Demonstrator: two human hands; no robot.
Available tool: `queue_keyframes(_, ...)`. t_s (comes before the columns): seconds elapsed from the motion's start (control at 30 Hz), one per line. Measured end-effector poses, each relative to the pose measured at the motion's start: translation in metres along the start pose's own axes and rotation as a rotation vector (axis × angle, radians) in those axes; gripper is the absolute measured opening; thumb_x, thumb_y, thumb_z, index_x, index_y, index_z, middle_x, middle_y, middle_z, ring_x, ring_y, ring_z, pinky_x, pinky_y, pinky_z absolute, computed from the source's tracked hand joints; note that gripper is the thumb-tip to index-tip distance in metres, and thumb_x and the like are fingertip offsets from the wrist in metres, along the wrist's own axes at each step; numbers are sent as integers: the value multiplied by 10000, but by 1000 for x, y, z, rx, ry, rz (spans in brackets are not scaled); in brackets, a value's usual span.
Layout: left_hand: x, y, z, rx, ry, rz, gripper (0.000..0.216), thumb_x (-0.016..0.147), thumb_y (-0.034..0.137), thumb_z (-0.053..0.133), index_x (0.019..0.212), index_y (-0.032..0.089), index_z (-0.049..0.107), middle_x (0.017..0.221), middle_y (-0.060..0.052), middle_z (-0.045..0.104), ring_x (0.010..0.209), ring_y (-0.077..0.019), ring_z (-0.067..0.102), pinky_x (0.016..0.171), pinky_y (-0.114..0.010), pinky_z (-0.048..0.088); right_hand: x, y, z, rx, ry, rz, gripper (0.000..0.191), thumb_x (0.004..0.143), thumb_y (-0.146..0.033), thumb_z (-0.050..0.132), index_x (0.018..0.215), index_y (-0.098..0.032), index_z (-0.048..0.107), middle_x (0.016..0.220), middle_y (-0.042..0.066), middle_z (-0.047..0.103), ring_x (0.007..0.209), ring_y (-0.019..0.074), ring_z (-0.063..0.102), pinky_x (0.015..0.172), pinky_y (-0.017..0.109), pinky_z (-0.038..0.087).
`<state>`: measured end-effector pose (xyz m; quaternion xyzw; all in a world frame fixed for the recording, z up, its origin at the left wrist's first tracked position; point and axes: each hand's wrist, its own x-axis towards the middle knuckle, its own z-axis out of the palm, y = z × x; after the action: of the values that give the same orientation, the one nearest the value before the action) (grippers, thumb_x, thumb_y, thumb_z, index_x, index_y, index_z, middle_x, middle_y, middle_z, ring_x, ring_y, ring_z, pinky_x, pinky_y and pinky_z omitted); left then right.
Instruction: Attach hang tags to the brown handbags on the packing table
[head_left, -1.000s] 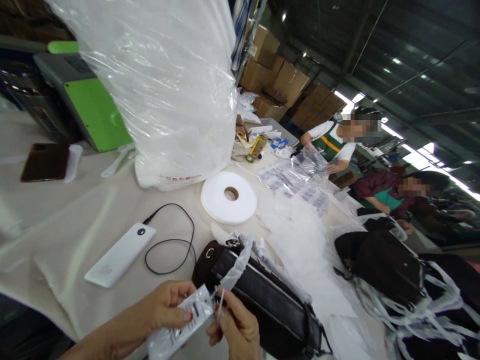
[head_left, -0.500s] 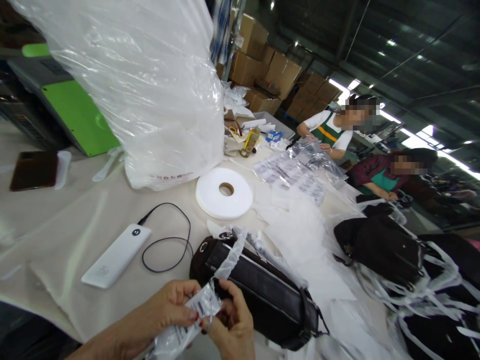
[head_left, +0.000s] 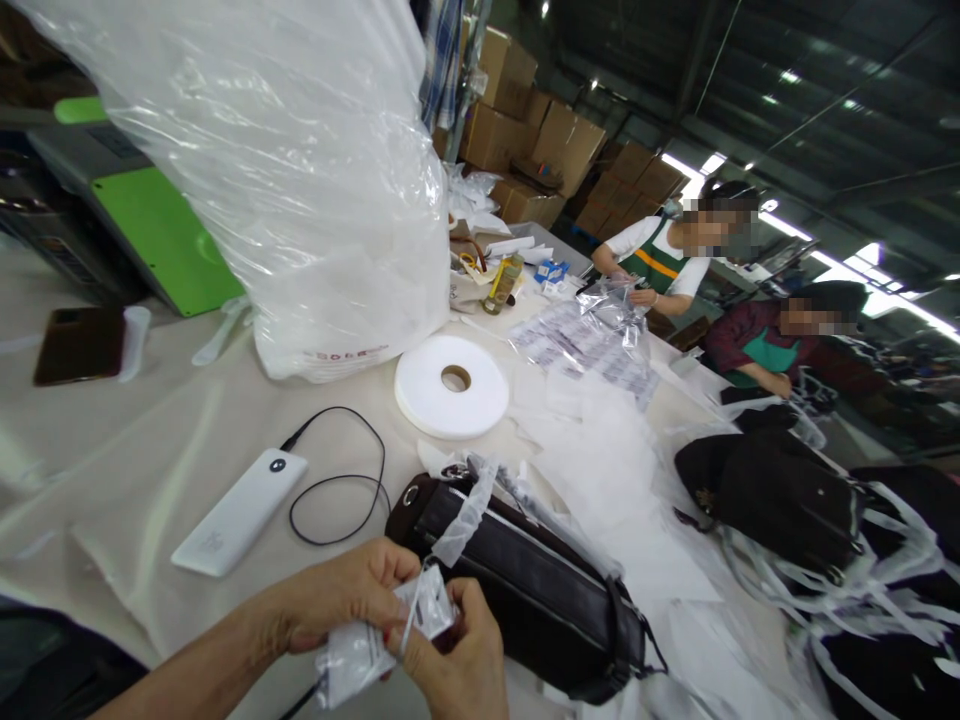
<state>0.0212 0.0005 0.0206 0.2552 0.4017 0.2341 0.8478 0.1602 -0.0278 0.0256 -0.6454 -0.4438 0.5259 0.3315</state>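
Observation:
A small clear plastic packet (head_left: pixel 352 662) with a printed label inside is pinched between both hands at the bottom centre. My left hand (head_left: pixel 356 595) closes on it from the left. My right hand (head_left: pixel 463 655) grips its other end, where a thin white strip stands up by the thumb. Just beyond my fingers lies a black bag (head_left: pixel 525 585) with a silver zip, on its side. A band of white wrapping (head_left: pixel 466 515) covers its strap and reaches down near the packet. Some fingertips are hidden behind the packet.
Left of the bag are a white power bank (head_left: pixel 240 515) with a black cable and a roll of white tape (head_left: pixel 420 385). A large plastic-wrapped bundle (head_left: pixel 337 200) stands behind. More black bags (head_left: pixel 772 500) lie at right. Two people (head_left: pixel 660 260) work across the table.
Both hands still hold the packet. My left hand has shifted up and right over it, and the white strip now stands across the packet. The view has moved slightly.

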Motion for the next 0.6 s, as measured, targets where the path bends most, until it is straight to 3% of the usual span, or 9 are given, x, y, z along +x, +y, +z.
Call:
queue_keyframes(0.1,-1,8,2,93,4,23,127,541,121,615,664,121,582,555,-11,591,438,-89,468,447,-179,343,-1,11,6,296,-105,125,297,502,-344,738,665,-153,578,485,-35,538,406,86,435,398,193,304)
queue_keyframes(0.17,-3,11,3,197,47,65,106,583,141,595,677,145,548,557,-2,599,456,-106,475,450,-184,322,-1,16,9,387,-86,170,364,500,-422,750,667,-136,600,453,-29,526,374,87,451,368,179,279)
queue_keyframes(0.3,-7,13,-1,526,289,355,212,651,141,601,855,196,580,525,58,554,488,-114,452,462,-178,298,1,22,13,422,37,108,410,485,-506,760,563,-140,594,382,-51,453,330,60,384,347,168,222)
queue_keyframes(0.4,-7,11,-6,639,313,563,308,695,176,613,994,244,643,707,7,630,617,-148,526,565,-193,382,2,22,16,468,44,120,410,518,-513,743,515,-154,546,352,-55,436,320,48,326,355,174,201)
queue_keyframes(0.5,-5,6,-11,686,352,723,168,753,250,583,855,242,716,851,-56,631,753,-188,559,686,-222,421,3,20,18,510,85,149,396,550,-482,734,497,-166,501,337,-71,404,331,40,283,377,179,191)
queue_keyframes(0.6,-2,-2,-15,626,457,780,179,786,287,540,751,218,702,931,-82,611,872,-215,549,792,-240,410,5,18,16,546,155,141,388,546,-465,742,493,-160,508,345,-86,360,353,31,246,395,177,176)
